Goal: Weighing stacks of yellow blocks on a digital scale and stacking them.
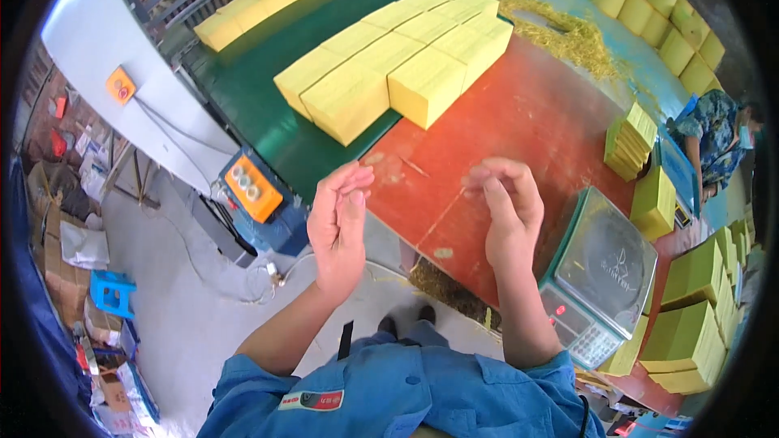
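Both hands are empty, their fingers loosely bent and parted from the thumbs. The left hand [339,227] is raised at the left end of the red surface's [503,134] near edge; the right hand [511,215] hangs over that surface, inward from the same edge. The yellow blocks [345,101] lie beyond both sets of fingertips, untouched, packed in rows across the seam where the green surface [243,101] meets the red one's far-left edge.
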Demonstrator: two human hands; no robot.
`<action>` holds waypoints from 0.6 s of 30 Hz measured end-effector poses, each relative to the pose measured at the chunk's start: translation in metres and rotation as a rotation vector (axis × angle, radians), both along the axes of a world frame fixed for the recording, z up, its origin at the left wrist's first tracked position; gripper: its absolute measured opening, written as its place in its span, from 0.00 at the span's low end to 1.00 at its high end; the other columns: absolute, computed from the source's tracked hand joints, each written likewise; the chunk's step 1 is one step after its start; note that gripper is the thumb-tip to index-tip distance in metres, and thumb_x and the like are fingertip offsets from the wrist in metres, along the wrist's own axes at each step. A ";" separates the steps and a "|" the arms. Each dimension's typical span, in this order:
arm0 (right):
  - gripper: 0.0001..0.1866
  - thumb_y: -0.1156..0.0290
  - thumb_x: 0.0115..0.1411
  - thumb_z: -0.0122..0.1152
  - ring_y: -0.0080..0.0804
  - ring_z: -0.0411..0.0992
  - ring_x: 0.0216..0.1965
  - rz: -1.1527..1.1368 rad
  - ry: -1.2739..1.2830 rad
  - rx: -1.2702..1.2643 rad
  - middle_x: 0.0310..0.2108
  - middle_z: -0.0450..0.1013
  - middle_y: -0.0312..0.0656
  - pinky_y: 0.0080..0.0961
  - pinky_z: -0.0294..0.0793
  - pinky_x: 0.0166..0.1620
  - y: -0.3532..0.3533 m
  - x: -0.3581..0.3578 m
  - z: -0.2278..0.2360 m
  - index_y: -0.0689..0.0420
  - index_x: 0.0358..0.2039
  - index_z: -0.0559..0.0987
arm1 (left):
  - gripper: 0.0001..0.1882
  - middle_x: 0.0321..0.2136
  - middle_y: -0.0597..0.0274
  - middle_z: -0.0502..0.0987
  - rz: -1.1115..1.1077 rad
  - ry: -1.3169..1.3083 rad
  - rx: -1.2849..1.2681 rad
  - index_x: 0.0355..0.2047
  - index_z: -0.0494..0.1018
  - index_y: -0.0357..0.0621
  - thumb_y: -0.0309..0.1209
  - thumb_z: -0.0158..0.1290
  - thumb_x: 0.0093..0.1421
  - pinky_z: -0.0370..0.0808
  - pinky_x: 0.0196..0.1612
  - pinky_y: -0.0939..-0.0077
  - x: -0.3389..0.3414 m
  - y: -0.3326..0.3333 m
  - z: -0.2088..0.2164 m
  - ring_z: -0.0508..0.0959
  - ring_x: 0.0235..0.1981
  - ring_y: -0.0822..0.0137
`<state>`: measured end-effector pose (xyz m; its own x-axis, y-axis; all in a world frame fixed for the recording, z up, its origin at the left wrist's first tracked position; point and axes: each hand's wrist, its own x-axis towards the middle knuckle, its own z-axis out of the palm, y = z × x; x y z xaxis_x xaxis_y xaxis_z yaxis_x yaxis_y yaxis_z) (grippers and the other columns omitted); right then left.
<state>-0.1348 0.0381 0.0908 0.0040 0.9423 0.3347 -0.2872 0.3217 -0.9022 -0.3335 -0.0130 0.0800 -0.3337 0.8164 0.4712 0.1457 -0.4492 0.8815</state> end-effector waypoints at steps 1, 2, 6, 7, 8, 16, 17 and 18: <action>0.09 0.78 0.68 0.53 0.25 0.75 0.41 -0.020 -0.028 0.014 0.40 0.76 0.40 0.25 0.75 0.47 0.024 -0.006 -0.002 0.61 0.47 0.75 | 0.16 0.51 0.52 0.76 -0.007 -0.001 -0.003 0.57 0.67 0.35 0.30 0.43 0.73 0.74 0.53 0.69 -0.006 0.021 0.000 0.76 0.51 0.64; 0.09 0.78 0.68 0.53 0.25 0.75 0.40 -0.038 -0.057 0.031 0.40 0.76 0.39 0.25 0.75 0.47 0.048 -0.012 -0.003 0.61 0.47 0.75 | 0.16 0.50 0.53 0.76 -0.011 -0.002 -0.003 0.57 0.68 0.35 0.30 0.43 0.73 0.74 0.52 0.70 -0.011 0.042 0.000 0.76 0.51 0.65; 0.07 0.77 0.67 0.55 0.23 0.75 0.40 -0.120 0.001 0.064 0.38 0.75 0.37 0.23 0.76 0.46 0.136 -0.025 -0.008 0.61 0.45 0.76 | 0.16 0.49 0.55 0.77 -0.036 0.076 0.018 0.57 0.68 0.36 0.30 0.44 0.73 0.74 0.52 0.70 -0.015 0.127 -0.001 0.76 0.50 0.66; 0.05 0.77 0.67 0.56 0.22 0.74 0.39 -0.124 0.056 0.049 0.37 0.75 0.36 0.22 0.76 0.45 0.159 -0.025 -0.015 0.61 0.43 0.76 | 0.15 0.48 0.56 0.78 -0.035 0.082 0.018 0.55 0.70 0.37 0.30 0.46 0.72 0.74 0.52 0.71 -0.011 0.151 -0.004 0.77 0.50 0.67; 0.05 0.77 0.67 0.56 0.22 0.74 0.39 -0.134 0.064 0.062 0.37 0.75 0.36 0.22 0.76 0.45 0.184 -0.025 -0.024 0.61 0.43 0.76 | 0.15 0.48 0.56 0.78 -0.044 0.090 0.032 0.55 0.70 0.37 0.30 0.46 0.72 0.74 0.52 0.71 -0.010 0.178 -0.010 0.77 0.50 0.67; 0.13 0.77 0.56 0.60 0.54 0.76 0.45 -0.359 -0.689 0.338 0.44 0.77 0.52 0.42 0.76 0.48 0.330 -0.051 -0.079 0.60 0.44 0.78 | 0.18 0.50 0.43 0.76 0.061 0.858 -0.138 0.48 0.73 0.34 0.27 0.56 0.58 0.75 0.54 0.57 -0.004 0.347 -0.076 0.76 0.50 0.40; 0.13 0.76 0.56 0.59 0.52 0.75 0.46 -0.416 -0.893 0.430 0.45 0.77 0.51 0.42 0.75 0.49 0.347 -0.041 -0.095 0.61 0.43 0.78 | 0.19 0.53 0.42 0.74 0.037 0.931 -0.118 0.49 0.73 0.33 0.28 0.54 0.58 0.74 0.56 0.56 0.006 0.358 -0.084 0.75 0.53 0.42; 0.13 0.76 0.55 0.59 0.51 0.74 0.46 -0.469 -1.091 0.524 0.46 0.77 0.49 0.42 0.74 0.50 0.359 -0.037 -0.109 0.61 0.42 0.78 | 0.20 0.55 0.42 0.73 0.016 1.006 -0.107 0.50 0.72 0.32 0.28 0.53 0.59 0.72 0.58 0.55 0.013 0.366 -0.093 0.73 0.56 0.44</action>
<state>-0.1713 0.3967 -0.0182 -0.2108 0.6817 0.7006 0.7472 0.5745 -0.3342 -0.3206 0.3530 -0.0132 0.1672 0.8698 0.4641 0.8486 -0.3666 0.3814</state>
